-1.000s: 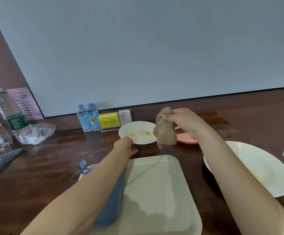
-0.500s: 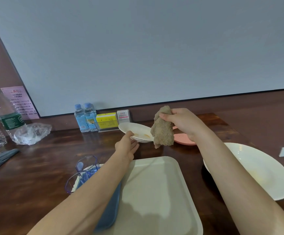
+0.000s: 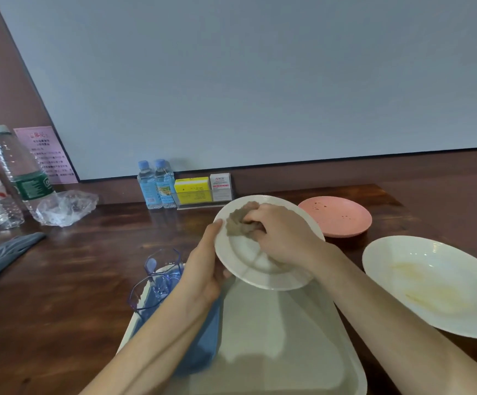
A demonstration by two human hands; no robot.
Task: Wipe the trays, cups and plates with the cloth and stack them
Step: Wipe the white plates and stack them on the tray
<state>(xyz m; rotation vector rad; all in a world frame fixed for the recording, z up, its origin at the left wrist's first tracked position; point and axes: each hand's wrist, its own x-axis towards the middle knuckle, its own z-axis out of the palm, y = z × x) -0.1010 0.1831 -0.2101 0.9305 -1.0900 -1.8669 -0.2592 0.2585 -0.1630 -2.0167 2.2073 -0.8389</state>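
My left hand (image 3: 203,277) grips the left rim of a small white plate (image 3: 248,260) and holds it tilted above the cream tray (image 3: 283,337). On the plate's face my right hand (image 3: 283,235) presses a bunched brown cloth (image 3: 238,222), fingers curled round it. Under my left forearm a blue tray (image 3: 203,343) lies beneath the cream one. Two clear blue-tinted cups (image 3: 157,277) stand at the trays' far left corner. A pink plate (image 3: 335,215) with crumbs and a large white plate (image 3: 437,286) with yellowish smears rest on the table to the right.
Along the wall stand two small water bottles (image 3: 155,185), a yellow box (image 3: 193,189) and a white box (image 3: 220,186). At far left are a large bottle (image 3: 22,172), a crumpled plastic bag (image 3: 66,208) and a grey cloth (image 3: 3,252). The table (image 3: 74,266) is dark wood.
My left hand lifted the small white plate off the table and brought it over the cream tray. My right hand came down and pressed the cloth onto the plate.
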